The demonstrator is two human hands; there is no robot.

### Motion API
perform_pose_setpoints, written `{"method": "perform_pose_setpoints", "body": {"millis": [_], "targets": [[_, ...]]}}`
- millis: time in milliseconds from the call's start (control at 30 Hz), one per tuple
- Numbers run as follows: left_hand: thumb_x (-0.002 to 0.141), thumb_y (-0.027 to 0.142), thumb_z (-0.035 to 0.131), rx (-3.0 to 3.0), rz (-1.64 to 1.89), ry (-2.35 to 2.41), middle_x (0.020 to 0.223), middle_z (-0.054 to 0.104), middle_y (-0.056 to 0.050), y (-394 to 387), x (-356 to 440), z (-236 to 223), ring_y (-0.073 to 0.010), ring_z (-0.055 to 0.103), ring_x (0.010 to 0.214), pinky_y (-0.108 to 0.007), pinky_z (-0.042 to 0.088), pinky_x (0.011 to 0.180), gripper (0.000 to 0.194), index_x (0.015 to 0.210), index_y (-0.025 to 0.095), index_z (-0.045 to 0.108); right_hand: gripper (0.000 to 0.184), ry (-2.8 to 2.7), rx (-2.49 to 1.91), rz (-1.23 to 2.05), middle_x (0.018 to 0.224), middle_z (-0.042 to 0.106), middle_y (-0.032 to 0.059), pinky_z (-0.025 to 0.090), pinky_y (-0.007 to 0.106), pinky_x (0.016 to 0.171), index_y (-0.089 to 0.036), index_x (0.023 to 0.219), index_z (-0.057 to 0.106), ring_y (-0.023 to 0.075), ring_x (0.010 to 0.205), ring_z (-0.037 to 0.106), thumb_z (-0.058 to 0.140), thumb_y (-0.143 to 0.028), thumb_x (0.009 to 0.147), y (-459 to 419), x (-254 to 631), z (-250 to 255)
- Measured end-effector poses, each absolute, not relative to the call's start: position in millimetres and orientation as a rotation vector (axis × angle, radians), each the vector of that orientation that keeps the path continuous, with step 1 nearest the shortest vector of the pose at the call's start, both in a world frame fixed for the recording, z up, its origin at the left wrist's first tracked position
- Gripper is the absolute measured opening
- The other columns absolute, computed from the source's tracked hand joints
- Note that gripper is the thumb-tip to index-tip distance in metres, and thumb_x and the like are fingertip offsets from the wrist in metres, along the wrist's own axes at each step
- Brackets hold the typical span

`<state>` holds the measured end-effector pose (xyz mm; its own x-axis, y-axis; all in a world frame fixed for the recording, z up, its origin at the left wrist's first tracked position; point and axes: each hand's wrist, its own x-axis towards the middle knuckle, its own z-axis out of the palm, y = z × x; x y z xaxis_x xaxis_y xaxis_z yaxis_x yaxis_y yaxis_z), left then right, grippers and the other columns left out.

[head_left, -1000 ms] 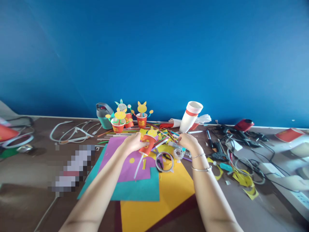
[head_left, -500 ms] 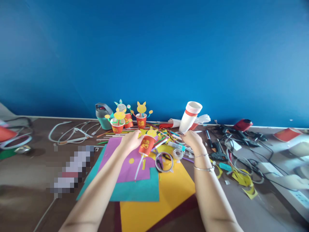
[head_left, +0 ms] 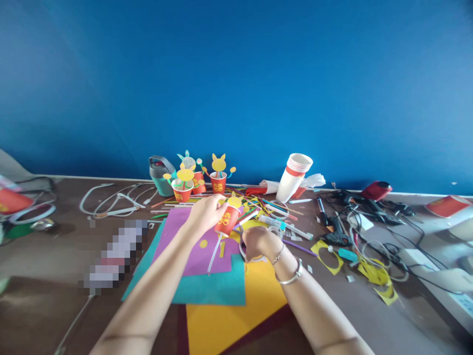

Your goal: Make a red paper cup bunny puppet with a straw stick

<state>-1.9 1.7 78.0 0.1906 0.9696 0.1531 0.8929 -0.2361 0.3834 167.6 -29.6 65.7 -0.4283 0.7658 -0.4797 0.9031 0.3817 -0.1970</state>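
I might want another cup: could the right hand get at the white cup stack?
Probably yes: only low things, like the capped tube, seem to lie between the right hand and the white cup stack, whose front looks uncovered.

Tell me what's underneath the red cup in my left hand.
A pale straw sticks out below the red cup, over purple paper, which overlaps teal paper. The cup hides whatever lies directly behind it, so I can't tell that.

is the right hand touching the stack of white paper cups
No, the right hand is apart from the stack of white paper cups, which stands nearer the blue wall.
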Motion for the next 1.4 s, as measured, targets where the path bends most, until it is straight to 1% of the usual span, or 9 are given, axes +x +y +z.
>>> {"method": "perform_pose_setpoints", "body": {"millis": [100,200,367,500,767,1000,1200,1333,1400], "targets": [[0.091,0.033,0.055,2.252,0.678,1.688,0.086,0.077,-0.006,2,-1,77,-0.0231,0.073,0.080,-0.030,0.052,0.070,0.025,0.107,0.020,0.070,0.013,2.344,1.535,-0.604,0.069,0.069,0.0122,0.047,0.035,0.063,-0.017,0.057,0.059,0.0295,0.076,0.068,0.067,-0.010,0.065,-28,174,70],[0.091,0.028,0.053,2.215,0.900,1.461,0.096,0.077,-0.006,1,1,74,-0.0216,0.073,0.087,-0.029,0.054,0.072,0.024,0.108,0.020,0.069,0.012,2.453,1.644,-0.660,0.074,0.070,0.0085,0.048,0.034,0.067,-0.019,0.073,0.060,0.0238,0.076,0.067,0.052,-0.017,0.082,-21,200,81],[0.092,0.024,0.053,2.223,1.225,1.118,0.116,0.072,-0.011,-8,14,75,-0.0213,0.069,0.105,-0.035,0.056,0.090,0.029,0.117,0.018,0.065,0.016,2.902,1.757,-1.292,0.069,0.063,0.0022,0.051,0.033,0.066,-0.022,0.082,0.050,0.0189,0.066,0.066,0.039,-0.022,0.094,-16,223,92],[0.094,0.025,0.052,2.280,1.317,1.009,0.126,0.067,-0.013,-15,23,74,-0.0224,0.064,0.116,-0.039,0.052,0.100,0.034,0.127,0.018,0.062,0.013,3.104,1.576,-1.788,0.074,0.059,-0.0008,0.052,0.030,0.063,-0.024,0.085,0.047,0.0169,0.068,0.065,0.048,-0.031,0.095,-20,217,91],[0.093,0.024,0.052,2.146,1.377,1.015,0.127,0.067,-0.011,-21,29,73,-0.0226,0.063,0.118,-0.037,0.053,0.099,0.035,0.128,0.020,0.061,0.011,3.177,1.532,-1.817,0.086,0.063,0.0034,0.054,0.031,0.073,-0.020,0.096,0.054,0.0173,0.081,0.064,0.052,-0.030,0.095,-21,210,88],[0.087,0.019,0.057,1.866,1.316,1.046,0.119,0.069,-0.010,-19,30,73,-0.0196,0.068,0.102,-0.032,0.056,0.088,0.043,0.129,0.021,0.058,0.027,2.940,1.359,-2.234,0.100,0.069,0.0068,0.056,0.034,0.083,-0.019,0.111,0.058,0.0175,0.082,0.068,0.060,-0.029,0.086,-22,207,92],[0.087,0.014,0.053,2.331,1.230,1.081,0.107,0.069,-0.008,-12,22,69,-0.0202,0.064,0.100,-0.036,0.052,0.092,0.033,0.117,0.022,0.066,0.029,2.832,1.375,-2.243,0.103,0.071,0.0083,0.056,0.036,0.087,-0.019,0.114,0.059,0.0209,0.091,0.070,0.061,-0.029,0.087,-27,207,93],[0.088,0.016,0.053,2.271,1.210,1.173,0.105,0.072,-0.006,-9,18,72,-0.0186,0.066,0.095,-0.033,0.053,0.088,0.026,0.111,0.020,0.065,0.030,2.817,1.538,-2.135,0.087,0.074,0.0050,0.056,0.037,0.082,-0.020,0.115,0.055,0.0220,0.088,0.072,0.062,-0.026,0.086,-28,212,95],[0.090,0.020,0.053,2.190,1.195,1.167,0.105,0.073,-0.005,-7,16,72,-0.0174,0.067,0.091,-0.031,0.054,0.085,0.024,0.110,0.021,0.064,0.031,2.866,1.528,-2.065,0.091,0.074,0.0059,0.055,0.036,0.082,-0.018,0.114,0.056,0.0223,0.091,0.071,0.064,-0.026,0.085,-27,215,96]]}}
